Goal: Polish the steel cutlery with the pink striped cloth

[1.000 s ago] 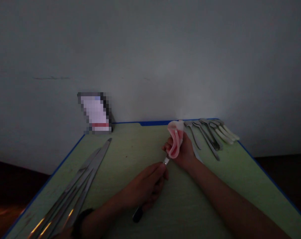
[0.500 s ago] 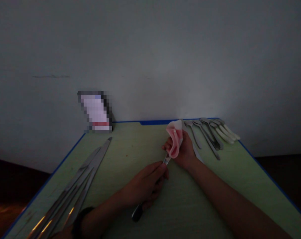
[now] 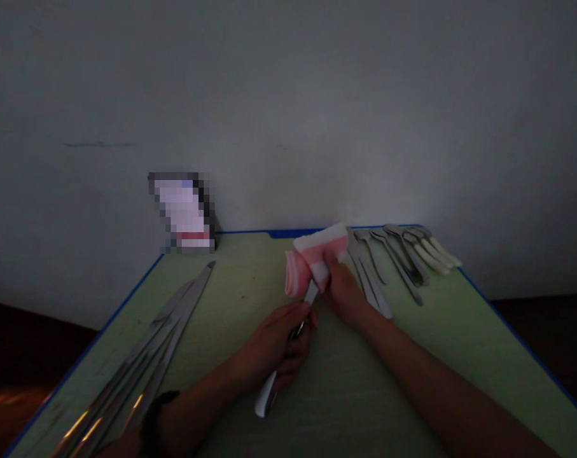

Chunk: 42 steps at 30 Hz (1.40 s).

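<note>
My left hand (image 3: 283,346) is closed round the handle of a silver table knife (image 3: 268,393), whose handle end sticks out below the fist toward me. A flat stretch of its blade shows above my fingers; the far end is hidden under a folded pink and white striped cloth (image 3: 322,245). With thumb and fingers, my right hand (image 3: 343,286) grips this cloth around the blade. One pink fold of it hangs out to the left. Both hands are over the middle of the table, close together.
Several long silver knives (image 3: 173,318) lie on the left of the pale green table (image 3: 240,273). Right of my hand are two slim utensils (image 3: 371,286), several spoons (image 3: 397,254) and some white-handled cutlery (image 3: 436,254). A blurred-out phone-like device (image 3: 183,213) leans against the wall.
My right hand has turned over, so the cloth now lies flatter and reaches further left. The knife has rolled in my left hand, and its handle end now shows bright instead of dark.
</note>
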Motion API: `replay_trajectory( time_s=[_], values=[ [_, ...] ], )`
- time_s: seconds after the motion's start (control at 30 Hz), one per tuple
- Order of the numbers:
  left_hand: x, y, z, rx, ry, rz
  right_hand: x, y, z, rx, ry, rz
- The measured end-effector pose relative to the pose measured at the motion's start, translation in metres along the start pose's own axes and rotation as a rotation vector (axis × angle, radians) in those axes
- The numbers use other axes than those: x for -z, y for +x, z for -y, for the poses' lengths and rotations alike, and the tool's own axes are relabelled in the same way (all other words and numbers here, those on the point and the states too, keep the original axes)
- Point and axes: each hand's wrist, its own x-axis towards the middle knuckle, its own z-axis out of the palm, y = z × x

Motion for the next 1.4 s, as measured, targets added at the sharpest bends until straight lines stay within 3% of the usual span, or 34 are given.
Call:
replay_trajectory(
  time_s=[0.1,0.2,0.33,0.5,0.67,1.03,1.4],
  values=[
    [0.000,0.002,0.002,-0.035,-0.036,-0.001,0.000,-0.009,0.007,0.000,-0.206,-0.044],
    [0.001,0.003,0.005,-0.042,-0.050,0.021,-0.001,-0.012,0.011,-0.027,-0.228,-0.058],
    [0.003,0.002,0.005,-0.071,0.012,0.095,-0.004,-0.006,0.006,-0.066,0.056,-0.020],
    [0.003,-0.007,0.000,-0.134,0.278,0.302,-0.004,0.004,0.009,-0.198,0.619,-0.131],
    [0.002,-0.011,-0.003,-0.027,0.409,0.324,0.001,0.004,0.017,-0.277,0.771,-0.020],
    [0.000,-0.010,-0.001,-0.016,0.413,0.360,0.006,0.002,0.020,-0.366,0.842,0.226],
    [-0.002,-0.011,-0.001,-0.017,0.442,0.337,0.005,0.001,0.023,-0.380,0.830,0.236]
  ],
)
